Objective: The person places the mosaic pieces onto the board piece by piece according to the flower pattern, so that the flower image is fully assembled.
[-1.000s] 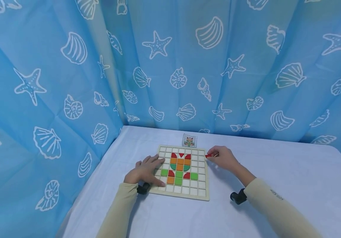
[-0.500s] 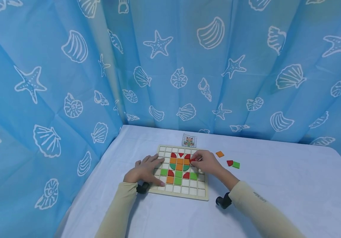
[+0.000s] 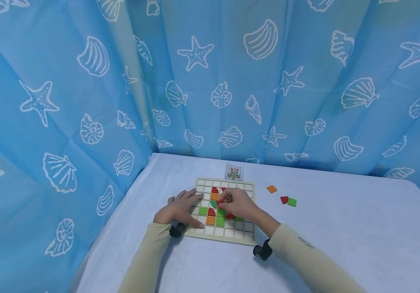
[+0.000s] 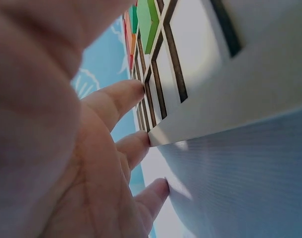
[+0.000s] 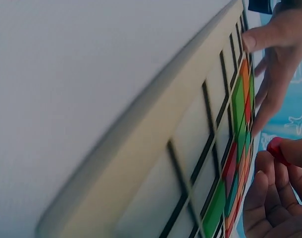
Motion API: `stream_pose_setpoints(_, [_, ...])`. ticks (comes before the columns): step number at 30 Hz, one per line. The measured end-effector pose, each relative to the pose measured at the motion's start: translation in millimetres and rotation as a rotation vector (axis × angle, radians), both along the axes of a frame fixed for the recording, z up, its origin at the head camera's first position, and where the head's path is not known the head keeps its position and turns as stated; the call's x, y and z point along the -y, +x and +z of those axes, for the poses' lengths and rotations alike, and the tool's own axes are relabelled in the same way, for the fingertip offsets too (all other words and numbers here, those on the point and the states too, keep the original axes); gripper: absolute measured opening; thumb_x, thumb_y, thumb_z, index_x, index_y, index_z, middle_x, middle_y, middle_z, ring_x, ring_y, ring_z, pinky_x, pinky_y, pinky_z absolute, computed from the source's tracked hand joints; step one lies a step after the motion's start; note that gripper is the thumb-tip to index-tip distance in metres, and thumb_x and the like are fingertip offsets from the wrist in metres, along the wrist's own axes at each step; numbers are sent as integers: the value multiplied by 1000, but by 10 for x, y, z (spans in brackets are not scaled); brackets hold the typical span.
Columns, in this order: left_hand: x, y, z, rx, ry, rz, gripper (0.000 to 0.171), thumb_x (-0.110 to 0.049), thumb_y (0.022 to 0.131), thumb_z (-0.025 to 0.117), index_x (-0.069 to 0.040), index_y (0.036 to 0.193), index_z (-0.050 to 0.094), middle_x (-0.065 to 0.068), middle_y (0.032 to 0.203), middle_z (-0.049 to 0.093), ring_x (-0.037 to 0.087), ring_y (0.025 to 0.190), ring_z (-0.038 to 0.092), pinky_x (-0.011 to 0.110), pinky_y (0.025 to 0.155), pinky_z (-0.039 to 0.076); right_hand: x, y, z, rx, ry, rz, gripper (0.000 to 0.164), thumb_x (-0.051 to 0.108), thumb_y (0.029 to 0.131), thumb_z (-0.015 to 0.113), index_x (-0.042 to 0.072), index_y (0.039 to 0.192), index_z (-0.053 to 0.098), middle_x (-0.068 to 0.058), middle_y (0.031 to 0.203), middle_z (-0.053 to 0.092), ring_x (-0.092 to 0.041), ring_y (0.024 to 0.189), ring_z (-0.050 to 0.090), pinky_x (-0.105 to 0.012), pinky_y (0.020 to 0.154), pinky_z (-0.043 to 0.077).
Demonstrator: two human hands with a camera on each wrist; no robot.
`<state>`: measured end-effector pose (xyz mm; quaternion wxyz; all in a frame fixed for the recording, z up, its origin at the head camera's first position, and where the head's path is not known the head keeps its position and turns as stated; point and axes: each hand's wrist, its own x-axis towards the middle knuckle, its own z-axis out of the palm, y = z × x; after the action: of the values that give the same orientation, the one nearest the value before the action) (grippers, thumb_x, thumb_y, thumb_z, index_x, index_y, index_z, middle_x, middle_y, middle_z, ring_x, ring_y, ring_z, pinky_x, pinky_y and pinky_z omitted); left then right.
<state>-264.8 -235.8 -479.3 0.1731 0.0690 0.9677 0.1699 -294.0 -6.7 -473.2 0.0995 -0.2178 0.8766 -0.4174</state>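
Note:
A pale wooden grid board (image 3: 224, 240) lies on the table, with white squares and red, orange and green tiles forming a flower-like figure. My left hand (image 3: 178, 209) rests spread over the board's left side, fingers apart; in the left wrist view, fingertips (image 4: 136, 89) touch its frame. Above the board's middle, my right hand (image 3: 240, 203) pinches a small red tile (image 5: 276, 148) between thumb and fingers. That hand covers the figure's right part in the head view. The held tile's exact outline is mostly hidden by the fingers.
Behind the board lies a small picture card (image 3: 234, 172) with a similar flower on a grid. To the right are a loose orange tile (image 3: 272, 189), a red tile (image 3: 284, 200) and a green tile (image 3: 292, 202). A blue shell-patterned curtain (image 3: 195, 101) hangs behind the table.
My right hand has moved left from beside the board's right edge to over its middle, carrying the red tile. This uncovered the loose tiles at right. The left hand stays put.

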Motion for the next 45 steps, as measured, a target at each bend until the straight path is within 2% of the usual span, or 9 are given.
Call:
stream_pose_setpoints(5, [-7,14,-30,0,-3,-1,103,-59,67,84,-32,154,34,3,165,21,36,151,15,67,117,15,86,52,-29,-17,-16,46,5,12,88,74,12,88,69,2,79,65,-12,72,57,-25,68,51])
stream_pose_setpoints(9, [-24,24,-45,17,9,-9,103,-57,68,84,-30,154,34,5,165,21,38,151,14,69,116,14,123,92,-76,7,-7,77,5,12,88,74,13,87,69,3,77,64,-12,71,57,-25,67,51])
stream_pose_setpoints(18, [-19,-9,12,-2,-3,1,102,-56,67,85,-32,153,36,4,165,22,37,151,15,69,116,15,243,110,-77,8,38,96,5,17,88,75,16,87,70,6,78,65,-11,74,58,-25,68,51])
stream_pose_setpoints(30, [-35,-27,-15,2,-25,8,103,-56,66,86,-32,153,36,4,165,23,36,151,16,70,116,14,395,150,-123,-13,15,168,4,14,88,75,14,86,71,7,78,67,-8,72,59,-21,66,52])
stream_pose_setpoints(38, [-26,-15,-7,-6,-19,10,103,-55,67,86,-31,153,36,4,165,23,36,151,16,70,115,13,472,210,-133,-16,58,128,6,16,88,74,15,85,70,6,76,65,-10,73,57,-24,66,50])
stream_pose_setpoints(45, [-27,-8,-10,-8,-20,0,103,-56,67,86,-30,153,36,4,165,23,37,151,16,70,115,14,493,267,-99,-26,149,99,9,17,89,73,18,82,67,8,75,63,-10,73,56,-24,66,48])
